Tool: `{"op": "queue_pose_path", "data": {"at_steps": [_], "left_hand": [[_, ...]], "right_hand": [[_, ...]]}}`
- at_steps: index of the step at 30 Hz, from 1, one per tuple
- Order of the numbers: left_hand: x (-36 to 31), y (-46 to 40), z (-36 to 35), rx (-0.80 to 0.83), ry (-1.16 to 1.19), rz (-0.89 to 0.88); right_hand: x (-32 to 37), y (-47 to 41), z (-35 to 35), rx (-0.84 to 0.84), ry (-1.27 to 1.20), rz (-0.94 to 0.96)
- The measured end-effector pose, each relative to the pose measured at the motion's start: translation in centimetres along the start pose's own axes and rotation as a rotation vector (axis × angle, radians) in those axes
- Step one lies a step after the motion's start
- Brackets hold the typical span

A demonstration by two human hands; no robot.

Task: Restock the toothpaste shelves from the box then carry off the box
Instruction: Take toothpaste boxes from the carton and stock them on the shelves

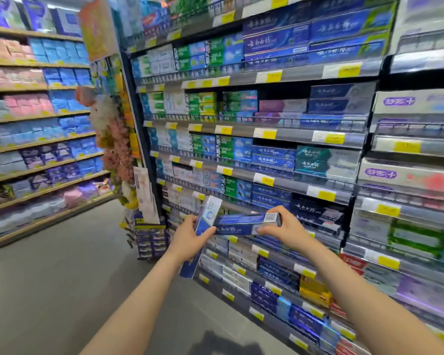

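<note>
1. Two long cardboard toothpaste cartons are in the person's hands, held up in front of the tall dark shelves (287, 172) full of toothpaste.
2. The left hand (190, 235) has its grip clamped on a blue and white toothpaste carton (206, 221). That carton stands almost upright, tipped a little to the right, and its lower end pokes out below the hand.
3. The right hand (283, 228) has its grip clamped on the right end of a dark blue toothpaste carton with white writing (241, 224). That carton lies flat, side to side.
4. The left end of the dark blue carton meets the blue and white one, by the left thumb. They seem to touch, but the picture is a bit blurry there.
5. The step in hand looks like the restocking part: cartons are out and ready to go on a shelf.
6. The big box that the cartons come from is not in the picture, so I cannot tell where it is or how full it is.
7. Next, each carton needs its matching row. Rows of dark blue cartons with the same white writing (272, 196) sit just behind the hands, so that looks like the spot for the dark blue one.
8. It should slide in flat, with the writing facing out like its neighbours.
9. Carrying off the box comes last, and that is not yet done.
</note>
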State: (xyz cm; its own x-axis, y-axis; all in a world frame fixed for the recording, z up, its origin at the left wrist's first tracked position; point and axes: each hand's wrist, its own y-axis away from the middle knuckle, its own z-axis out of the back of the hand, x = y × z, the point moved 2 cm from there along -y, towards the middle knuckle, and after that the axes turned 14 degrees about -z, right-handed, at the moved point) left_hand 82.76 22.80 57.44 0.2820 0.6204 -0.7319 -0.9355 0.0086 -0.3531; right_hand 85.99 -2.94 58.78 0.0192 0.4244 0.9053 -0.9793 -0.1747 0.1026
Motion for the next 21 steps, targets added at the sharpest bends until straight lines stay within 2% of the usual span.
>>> {"op": "queue_pose_path", "data": {"at_steps": [3,6,11,17,21], "left_hand": [[-0.3,-1.2,-0.8,-0.005,0.084,-0.004],[-1.3,-3.1,-1.6,-0.043,0.166,-0.010],[-2.6,-7.1,-4.1,0.010,0.263,-0.037],[-2.6,-11.5,-6.4,0.061,0.277,-0.028],[-2.7,-14.6,-7.1,0.029,0.254,-0.023]], "right_hand": [[-0.8,-0.5,2.3,-0.096,-0.126,-0.094],[-0.6,-0.4,3.8,-0.085,-0.316,-0.158],[-1.7,-2.4,5.7,-0.119,-0.394,-0.213],[-1.9,-6.6,7.8,-0.035,-0.389,-0.313],[-0.9,-9.6,8.8,0.051,-0.313,-0.261]]}}
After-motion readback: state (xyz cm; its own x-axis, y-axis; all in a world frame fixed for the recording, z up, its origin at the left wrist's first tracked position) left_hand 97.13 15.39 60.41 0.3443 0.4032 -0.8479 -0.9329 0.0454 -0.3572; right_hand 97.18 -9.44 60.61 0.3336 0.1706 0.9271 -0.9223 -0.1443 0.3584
